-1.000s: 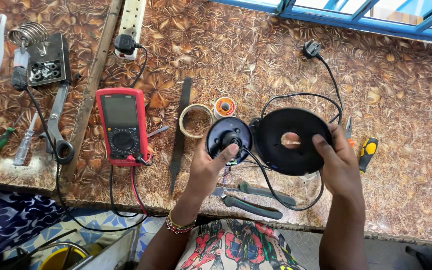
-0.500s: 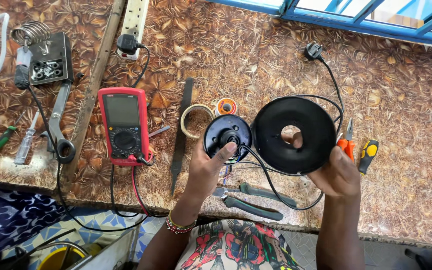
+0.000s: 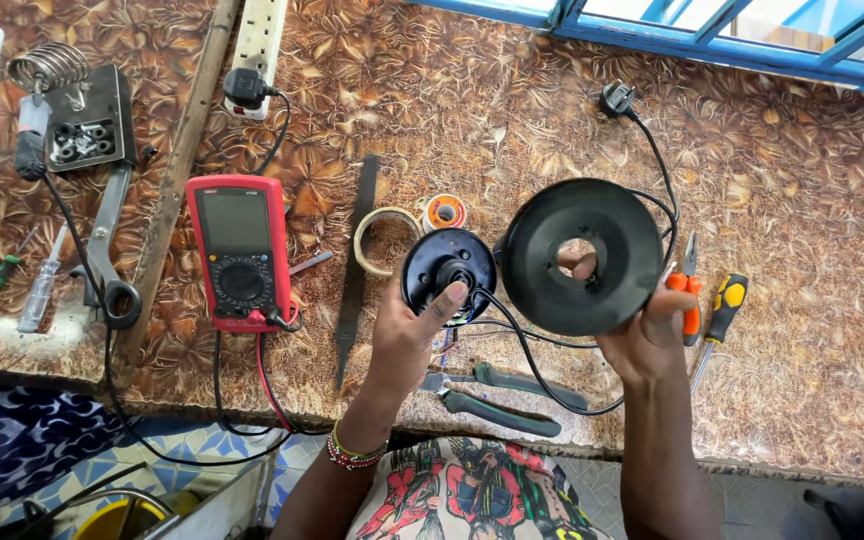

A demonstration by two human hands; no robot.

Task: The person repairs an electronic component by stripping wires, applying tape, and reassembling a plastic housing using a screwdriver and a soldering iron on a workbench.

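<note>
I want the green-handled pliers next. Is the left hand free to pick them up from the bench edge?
Probably not yet. The left hand grips the small black disc, so it is occupied. The pliers lie uncovered just beside its wrist; only the black cable crosses them.

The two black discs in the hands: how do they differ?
The small disc, in the left hand, is clearly smaller than the large ring held by the right hand. The small disc has a raised hub at its centre under the thumb; the large ring has an open hole with a finger showing through. Both are round, black and joined by a black cable.
</note>
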